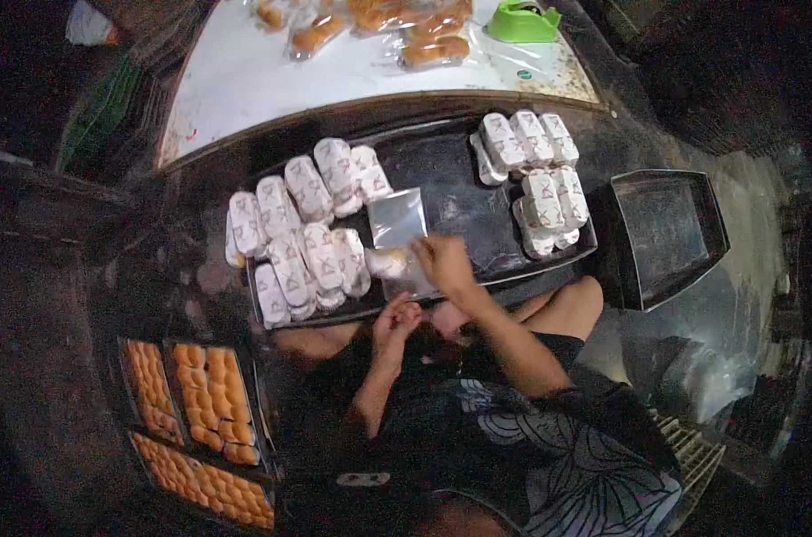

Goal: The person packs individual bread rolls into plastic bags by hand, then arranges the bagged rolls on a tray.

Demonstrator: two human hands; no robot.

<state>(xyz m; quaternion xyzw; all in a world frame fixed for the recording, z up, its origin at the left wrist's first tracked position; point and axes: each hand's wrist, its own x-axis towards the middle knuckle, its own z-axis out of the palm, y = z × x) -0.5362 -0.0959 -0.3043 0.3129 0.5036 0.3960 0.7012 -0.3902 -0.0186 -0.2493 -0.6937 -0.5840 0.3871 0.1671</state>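
My right hand reaches over the near side of a black tray, its fingers bent and pressed together at the edge of a clear plastic bag. A pale, rounded item, slightly blurred, lies at the bag's left side. Just beyond it is a flat stack of clear plastic bags. Lower down, my left hand is at the tray's near rim, palm turned up and fingers loosely curled apart, with nothing visible in them. Its fingertips come close to the bag's lower edge.
White printed paper-wrapped pieces stand in piles at the tray's left and right. Bagged buns and a green tape dispenser sit on the white table. Another tray is at right; trays of buns lie lower left.
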